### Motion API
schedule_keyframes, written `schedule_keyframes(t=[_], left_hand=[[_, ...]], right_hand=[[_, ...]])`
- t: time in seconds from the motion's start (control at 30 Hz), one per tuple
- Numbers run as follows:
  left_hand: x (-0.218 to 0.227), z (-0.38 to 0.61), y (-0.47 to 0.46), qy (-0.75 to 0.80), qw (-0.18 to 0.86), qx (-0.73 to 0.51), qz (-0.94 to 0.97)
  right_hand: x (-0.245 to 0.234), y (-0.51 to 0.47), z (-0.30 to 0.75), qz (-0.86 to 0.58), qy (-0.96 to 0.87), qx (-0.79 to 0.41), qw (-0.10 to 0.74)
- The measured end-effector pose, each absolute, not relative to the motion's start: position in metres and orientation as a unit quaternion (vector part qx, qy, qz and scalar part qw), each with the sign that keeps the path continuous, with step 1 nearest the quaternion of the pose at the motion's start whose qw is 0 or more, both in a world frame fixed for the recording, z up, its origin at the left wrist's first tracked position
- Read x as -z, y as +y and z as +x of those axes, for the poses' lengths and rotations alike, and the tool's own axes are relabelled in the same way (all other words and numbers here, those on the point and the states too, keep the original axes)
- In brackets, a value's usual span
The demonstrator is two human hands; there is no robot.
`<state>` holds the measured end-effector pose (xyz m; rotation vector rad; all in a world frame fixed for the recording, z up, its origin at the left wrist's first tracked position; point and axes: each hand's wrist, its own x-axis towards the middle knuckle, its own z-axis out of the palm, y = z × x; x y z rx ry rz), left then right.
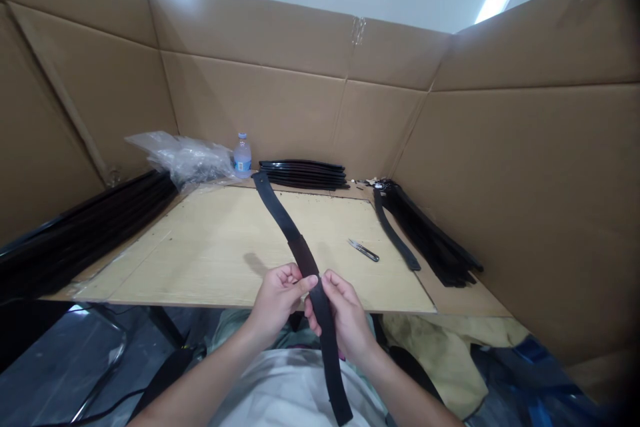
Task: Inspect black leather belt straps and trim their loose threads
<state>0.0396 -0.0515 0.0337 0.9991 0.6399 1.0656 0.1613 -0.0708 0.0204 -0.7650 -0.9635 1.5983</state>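
A long, flat black strap (306, 259) runs from near the back of the table down over my lap, slightly curved, with a wider sleeve-like section midway. My left hand (283, 297) grips its left edge near the middle, thumb on top. On the opposite edge, my right hand (345, 310) pinches the strap with thumb and fingers, close to the left thumb. Some fingertips are hidden behind the strap. Thread snips (364, 250) lie on the table to the right of the hands. Farther right lies another single black strap (393, 230).
Black strips are piled at the left (95, 227), at the back (303, 175) and at the right (430, 237). A water bottle (243, 157) stands beside clear plastic bags (193, 160). Cardboard walls (280, 93) enclose the pale table (210, 247) on three sides.
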Motion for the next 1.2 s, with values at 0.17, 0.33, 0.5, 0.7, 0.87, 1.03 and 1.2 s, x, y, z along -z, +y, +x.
schedule_keyframes(t=[0.17, 0.33, 0.5, 0.7, 0.87, 1.03, 1.2], left_hand=[[-0.034, 0.039, -0.052, 0.291, 0.697, -0.478, 0.448], [-0.034, 0.039, -0.052, 0.285, 0.704, -0.471, 0.449], [-0.033, 0.039, -0.051, 0.289, 0.701, -0.476, 0.446], [-0.032, 0.038, -0.05, 0.285, 0.698, -0.48, 0.449], [-0.034, 0.037, -0.049, 0.329, 0.655, -0.511, 0.45], [-0.029, 0.034, -0.045, 0.332, 0.642, -0.524, 0.451], [-0.02, 0.029, -0.039, 0.306, 0.656, -0.523, 0.45]], right_hand=[[-0.02, -0.07, 0.161, -0.322, -0.403, -0.67, 0.534], [-0.02, -0.07, 0.161, -0.325, -0.402, -0.668, 0.535], [-0.02, -0.071, 0.161, -0.325, -0.404, -0.667, 0.535], [-0.022, -0.071, 0.162, -0.329, -0.418, -0.658, 0.533], [-0.026, -0.073, 0.163, -0.32, -0.447, -0.626, 0.552], [-0.024, -0.069, 0.166, -0.296, -0.459, -0.624, 0.558], [-0.023, -0.061, 0.171, -0.287, -0.479, -0.63, 0.54]])
